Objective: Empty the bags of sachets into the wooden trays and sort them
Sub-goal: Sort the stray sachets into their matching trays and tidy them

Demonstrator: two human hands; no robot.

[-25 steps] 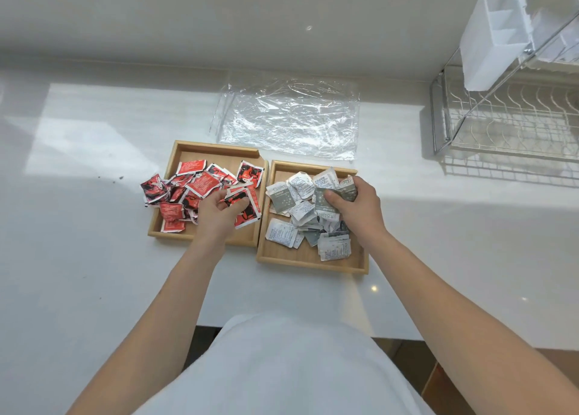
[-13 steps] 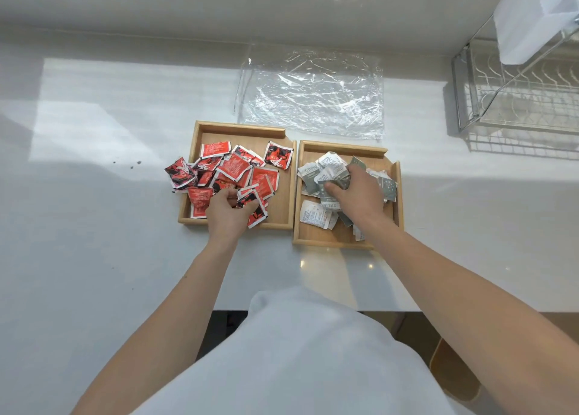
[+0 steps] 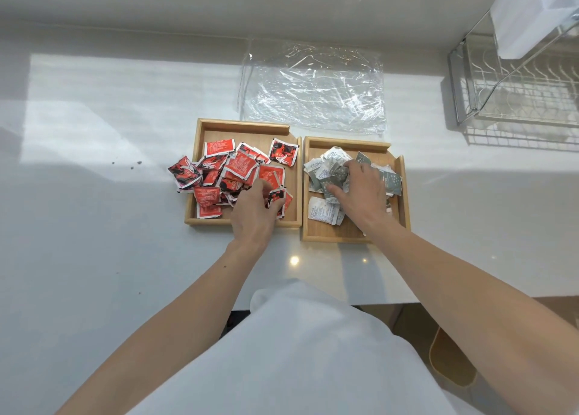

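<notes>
Two wooden trays stand side by side on the white counter. The left tray (image 3: 241, 128) holds a heap of red sachets (image 3: 241, 167); a few spill over its left rim onto the counter. My left hand (image 3: 255, 209) rests in the heap's near right part, fingers closed on a red-and-black sachet (image 3: 277, 195). The right tray (image 3: 351, 236) holds grey and white sachets (image 3: 326, 170). My right hand (image 3: 360, 192) lies on top of that pile, fingers curled around several of them.
Empty clear plastic bags (image 3: 313, 85) lie flat just behind the trays. A metal dish rack (image 3: 513, 91) with a white plastic holder (image 3: 526, 13) stands at the back right. The counter's front edge runs just below the trays; a wooden stool (image 3: 451, 361) shows under it.
The view has shifted, so the trays sit further right and lower in frame. My right hand has spread wider over the grey pile. My left hand stays among the red sachets.
</notes>
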